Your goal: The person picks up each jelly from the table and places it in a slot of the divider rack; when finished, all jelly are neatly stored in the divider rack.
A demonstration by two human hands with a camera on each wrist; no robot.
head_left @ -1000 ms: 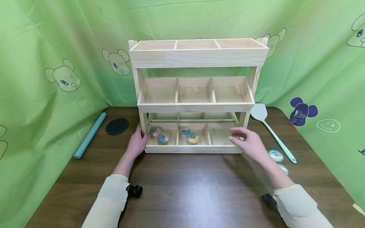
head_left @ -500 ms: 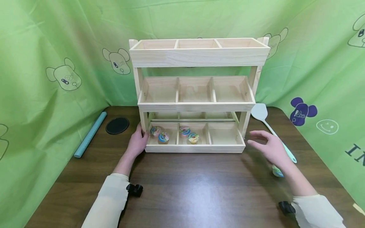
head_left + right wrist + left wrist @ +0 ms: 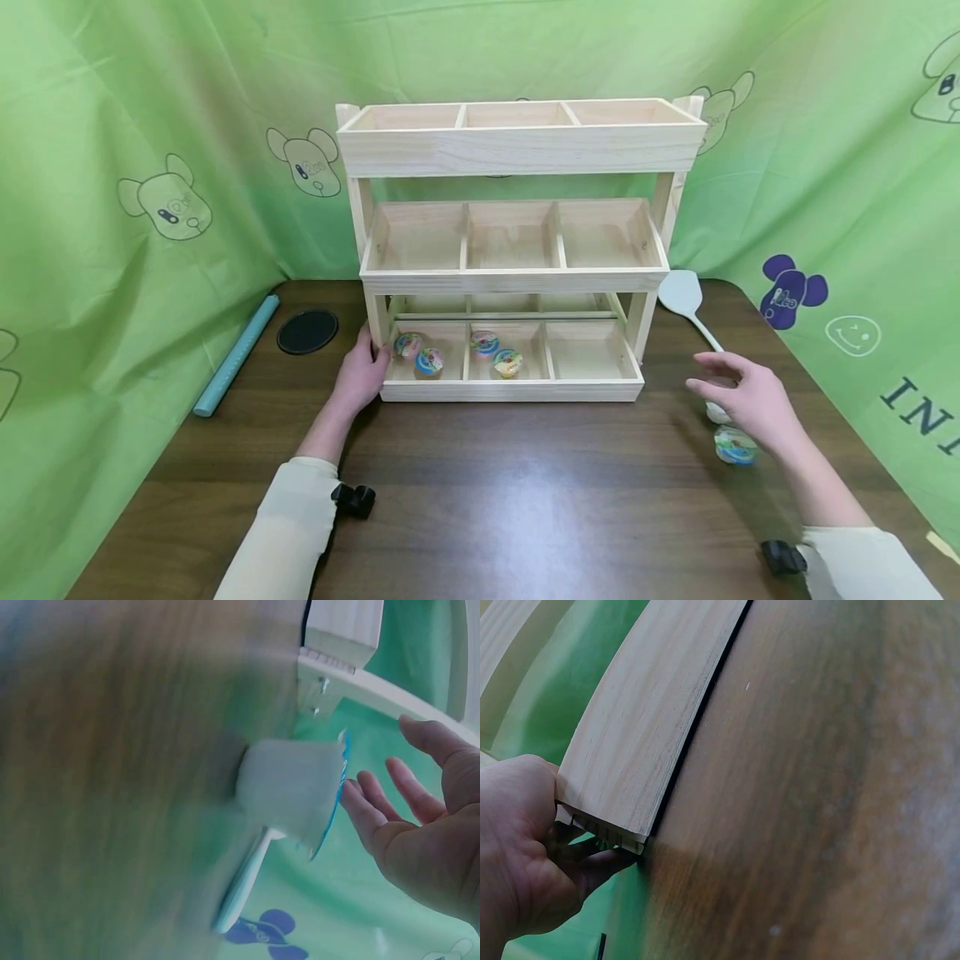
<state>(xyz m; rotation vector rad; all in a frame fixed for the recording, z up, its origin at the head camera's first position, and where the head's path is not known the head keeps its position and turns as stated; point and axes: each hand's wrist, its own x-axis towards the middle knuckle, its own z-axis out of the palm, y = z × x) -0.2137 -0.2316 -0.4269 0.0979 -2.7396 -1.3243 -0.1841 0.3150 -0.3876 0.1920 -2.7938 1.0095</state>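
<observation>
My left hand (image 3: 362, 375) holds the left end of a three-tier wooden rack (image 3: 512, 392). In the left wrist view its fingers (image 3: 604, 866) lie against the end of the bottom tray. Over the table at the right, my right hand (image 3: 750, 400) has its fingers spread, with nothing in them. Just under it are two small sealed jelly cups; the front cup (image 3: 735, 446) shows whole, the rear cup (image 3: 717, 412) is mostly hidden. A pale cup (image 3: 289, 787) with a blue-edged lid appears beside the right fingers. Two similar cups (image 3: 429, 361) sit in the bottom-left compartment, two (image 3: 507, 362) in the bottom-middle.
A white spatula (image 3: 681, 293) with a pale green handle lies right of the rack, partly behind the right hand. On the left are a black disc (image 3: 307, 332) and a blue rod (image 3: 237, 355). Green printed cloth (image 3: 225, 100) hangs around the brown table (image 3: 480, 500).
My right hand has moved from the bottom-right compartment rightward to above the cups on the table. The left hand stays at the rack.
</observation>
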